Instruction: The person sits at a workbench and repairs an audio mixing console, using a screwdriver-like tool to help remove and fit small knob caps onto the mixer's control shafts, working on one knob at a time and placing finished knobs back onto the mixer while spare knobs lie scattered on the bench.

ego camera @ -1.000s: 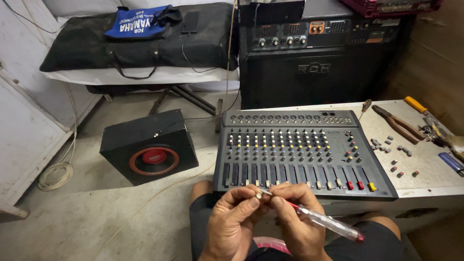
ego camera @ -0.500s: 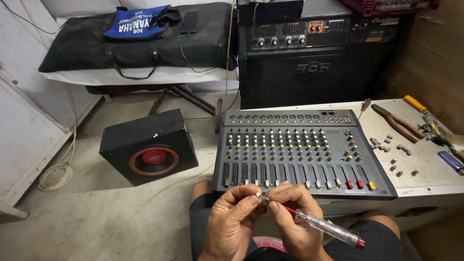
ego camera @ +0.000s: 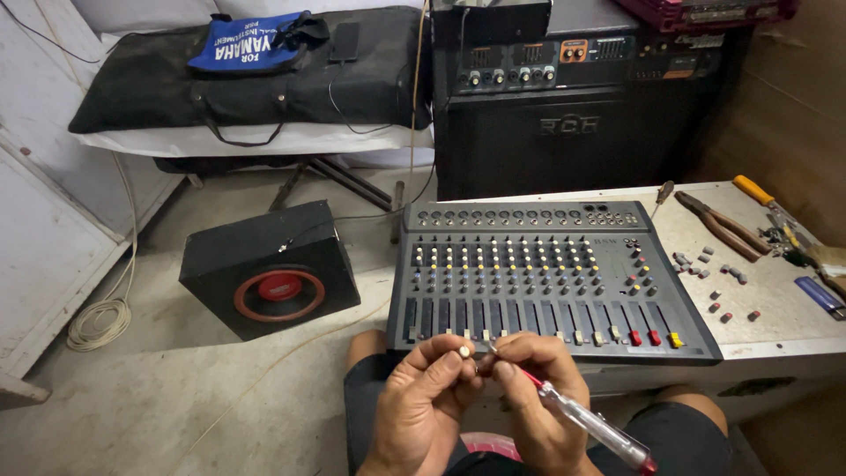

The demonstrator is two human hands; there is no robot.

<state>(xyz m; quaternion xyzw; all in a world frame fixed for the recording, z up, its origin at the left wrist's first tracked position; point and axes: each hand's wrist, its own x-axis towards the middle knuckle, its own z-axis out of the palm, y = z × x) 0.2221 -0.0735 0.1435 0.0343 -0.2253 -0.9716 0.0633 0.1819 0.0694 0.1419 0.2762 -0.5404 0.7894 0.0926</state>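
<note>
Low at six o'clock, the left hand [ego camera: 423, 401] pinches a small pale knob [ego camera: 463, 352] between thumb and fingertips. The right hand [ego camera: 538, 397] grips a clear-handled screwdriver [ego camera: 586, 419], its tip meeting the knob and its handle slanting off toward four o'clock. Just past the hands, at twelve, lies a grey mixer [ego camera: 542, 273] on a pale table [ego camera: 775, 308]. Loose knobs [ego camera: 709, 273] and pliers [ego camera: 723, 225] lie at two o'clock. A black speaker [ego camera: 269, 269] stands on the floor at ten.
</note>
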